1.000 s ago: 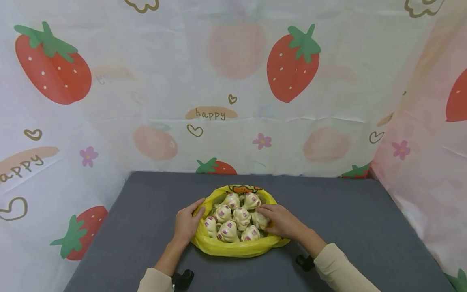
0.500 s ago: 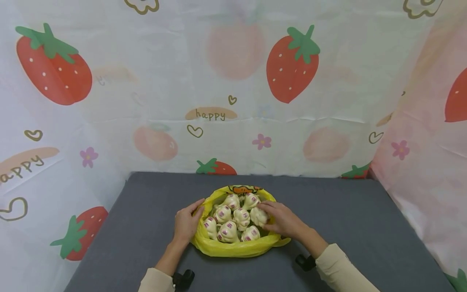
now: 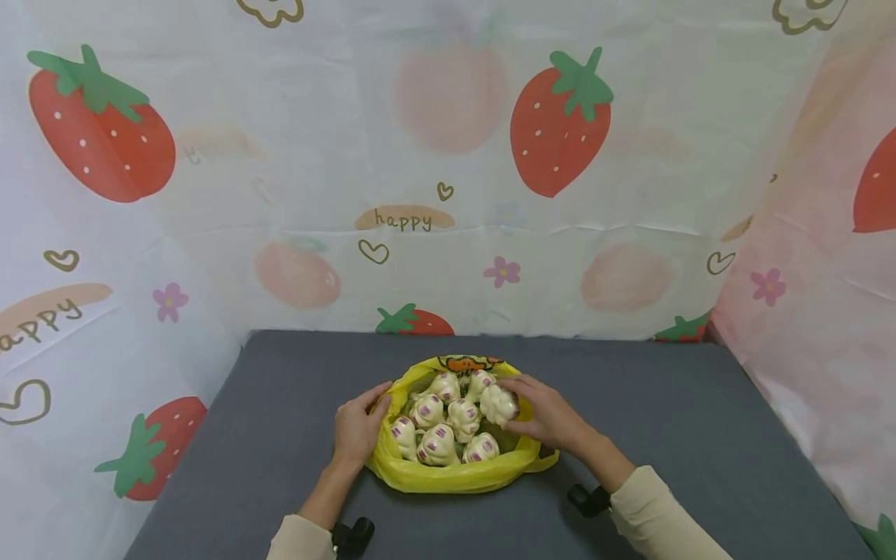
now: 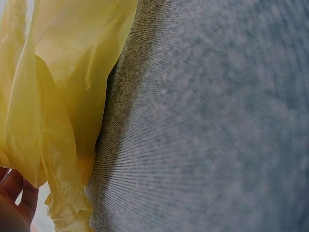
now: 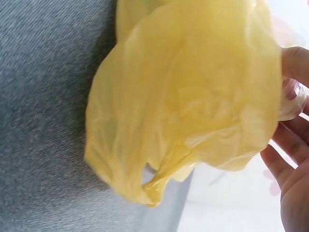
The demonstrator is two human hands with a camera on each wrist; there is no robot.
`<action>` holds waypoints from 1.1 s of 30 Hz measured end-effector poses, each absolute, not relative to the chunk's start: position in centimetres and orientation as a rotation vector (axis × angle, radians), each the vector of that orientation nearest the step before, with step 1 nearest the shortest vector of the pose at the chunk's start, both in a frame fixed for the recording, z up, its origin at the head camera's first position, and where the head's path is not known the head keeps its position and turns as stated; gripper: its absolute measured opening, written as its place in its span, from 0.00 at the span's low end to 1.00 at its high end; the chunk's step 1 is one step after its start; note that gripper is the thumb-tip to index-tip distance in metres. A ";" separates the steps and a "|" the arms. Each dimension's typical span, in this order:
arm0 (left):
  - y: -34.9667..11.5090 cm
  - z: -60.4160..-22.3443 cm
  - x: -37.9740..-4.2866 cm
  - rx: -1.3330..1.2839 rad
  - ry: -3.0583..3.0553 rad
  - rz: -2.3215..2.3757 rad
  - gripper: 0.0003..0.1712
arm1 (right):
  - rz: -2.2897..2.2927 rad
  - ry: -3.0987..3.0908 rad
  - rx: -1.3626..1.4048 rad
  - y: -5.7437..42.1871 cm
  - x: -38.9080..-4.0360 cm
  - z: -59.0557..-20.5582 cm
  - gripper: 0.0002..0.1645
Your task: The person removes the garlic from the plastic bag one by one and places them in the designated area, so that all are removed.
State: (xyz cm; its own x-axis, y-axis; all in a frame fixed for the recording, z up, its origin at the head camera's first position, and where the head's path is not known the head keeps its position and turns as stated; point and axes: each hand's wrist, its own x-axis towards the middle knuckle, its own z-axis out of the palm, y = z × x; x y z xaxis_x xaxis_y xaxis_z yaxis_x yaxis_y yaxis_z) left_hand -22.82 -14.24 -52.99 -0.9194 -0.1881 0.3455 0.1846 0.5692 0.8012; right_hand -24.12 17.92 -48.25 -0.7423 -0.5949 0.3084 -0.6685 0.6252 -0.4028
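In the head view a yellow plastic bag [image 3: 448,481] lies with its mouth wide, showing several whitish garlic bulbs [image 3: 437,445] with purple marks. My right hand [image 3: 549,418] grips one garlic bulb [image 3: 498,405] at the bag's right side, thumb below and fingers above. At the left rim my left hand [image 3: 358,428] holds the bag's edge. The left wrist view shows only part of that hand [image 4: 17,195] beside the crumpled plastic [image 4: 72,96]. In the right wrist view the gripped bulb [image 5: 291,102] shows partly between the fingers, behind the bag's wall [image 5: 193,96].
The bag sits on a dark grey cloth-covered table [image 3: 665,435]. A white curtain [image 3: 448,171] printed with strawberries closes off the back and sides. Black straps with cameras [image 3: 588,500] are worn on both wrists.
My right hand has raised the garlic bulb slightly off its place among the others, leaving a gap at the bag's right side. The left hand stays at the rim.
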 end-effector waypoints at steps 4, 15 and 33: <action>-14.3 -52.9 -22.9 0.018 -2.421 -1.302 0.15 | 0.805 -2.662 1.045 17.7 -23.9 -47.5 0.38; -14.2 -52.8 -22.9 0.032 -2.458 -1.343 0.17 | 0.837 -2.623 0.955 18.0 -23.8 -46.1 0.39; -13.6 -52.8 -24.0 0.002 -2.431 -1.385 0.18 | 0.846 -2.565 0.822 20.8 -24.7 -45.6 0.38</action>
